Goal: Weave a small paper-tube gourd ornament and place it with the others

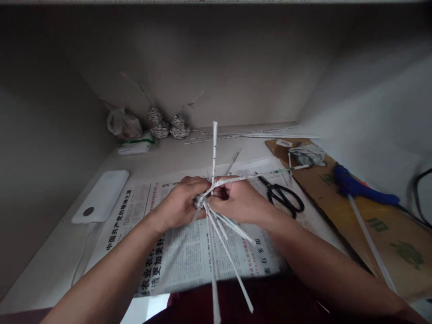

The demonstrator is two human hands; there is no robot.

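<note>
1. Grasps, at the middle of the scene and over a black-printed newspaper sheet (170, 265), a bundle of thin, white, rolled-paper tubes (204, 201) with scattered dark print marks.
2. Clasps the bundle's joint from the left with the bent fingers of the left hand (182, 202); pinches the same joint from the right with the curled fingers and thumb of the right hand (241, 198).
3. Looks tight and overlapping at the joint, with strands folded across one another; partly hidden by fingers, so cannot tell the full weave.
4. Has one straight, speckled tube (214, 146) rising toward the far side, with a pale, blunt tip.
5. Fans several more tubes toward the near side: shorter ones slanting to the near right, plus two long, slender ones (231, 258) reaching nearest.
6. Carries a long, narrow, print-flecked paper strand (261, 173) across the right hand, then rightward to the flat, brown cardboard (320, 202).
7. Includes, just right of the right hand, black-handled metal scissors (285, 197) on the newspaper; at far left, two gourd-shaped, woven-paper pieces (180, 127) standing side by side.
</note>
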